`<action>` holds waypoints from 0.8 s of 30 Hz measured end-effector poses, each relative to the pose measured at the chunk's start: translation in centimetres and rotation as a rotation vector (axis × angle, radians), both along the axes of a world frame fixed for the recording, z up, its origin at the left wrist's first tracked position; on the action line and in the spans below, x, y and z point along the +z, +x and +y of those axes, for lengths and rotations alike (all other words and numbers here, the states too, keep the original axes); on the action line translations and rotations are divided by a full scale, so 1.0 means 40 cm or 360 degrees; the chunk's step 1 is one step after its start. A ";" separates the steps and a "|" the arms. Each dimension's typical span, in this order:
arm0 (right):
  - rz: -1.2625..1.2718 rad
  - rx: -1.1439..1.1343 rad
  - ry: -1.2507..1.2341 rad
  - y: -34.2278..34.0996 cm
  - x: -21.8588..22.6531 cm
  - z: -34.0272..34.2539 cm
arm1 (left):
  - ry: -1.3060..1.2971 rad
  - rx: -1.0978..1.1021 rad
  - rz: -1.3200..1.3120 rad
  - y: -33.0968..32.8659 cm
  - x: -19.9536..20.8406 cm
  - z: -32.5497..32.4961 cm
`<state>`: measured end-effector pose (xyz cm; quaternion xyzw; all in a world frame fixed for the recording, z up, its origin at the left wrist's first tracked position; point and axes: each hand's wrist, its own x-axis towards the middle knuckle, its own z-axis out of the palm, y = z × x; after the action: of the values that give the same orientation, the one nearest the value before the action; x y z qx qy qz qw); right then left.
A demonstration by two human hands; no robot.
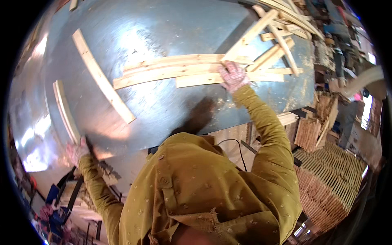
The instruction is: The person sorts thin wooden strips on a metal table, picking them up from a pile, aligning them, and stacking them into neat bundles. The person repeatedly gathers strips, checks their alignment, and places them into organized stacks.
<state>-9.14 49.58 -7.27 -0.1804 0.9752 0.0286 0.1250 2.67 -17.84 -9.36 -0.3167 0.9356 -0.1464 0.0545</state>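
Head view: two hands (77, 152) (234, 76), one tabletop (163, 112), over ten wooden strips (155, 74).

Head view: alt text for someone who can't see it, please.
A person's right hand rests on a row of pale wooden strips and the left hand is at the near end of a separate strip, on a shiny grey table. More strips lie jumbled at far right.

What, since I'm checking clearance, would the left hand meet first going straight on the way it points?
The left hand would meet the short wooden strip first; its near end lies right at the hand, though contact is unclear.
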 end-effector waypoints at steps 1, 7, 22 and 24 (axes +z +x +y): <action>-0.0013 0.0005 -0.0002 -0.020 -0.016 0.006 | -0.0350 -0.0313 0.0280 -0.013 -0.001 0.056; -0.0223 0.0150 -0.0064 -0.196 0.106 -0.286 | 0.1073 -0.0122 0.0131 -0.197 0.055 0.589; -0.1433 -0.0323 -0.1716 -0.367 0.110 -0.300 | 0.3977 0.0938 0.1389 -0.156 0.009 0.587; -0.1460 -0.0753 -0.1914 -0.394 0.095 -0.391 | 0.3851 0.0938 0.1297 -0.176 -0.006 0.627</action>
<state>-24.88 33.94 -3.47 0.0012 0.6870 -0.6078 0.3982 -4.35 7.24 -9.59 -0.2803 0.3193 0.9040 0.0472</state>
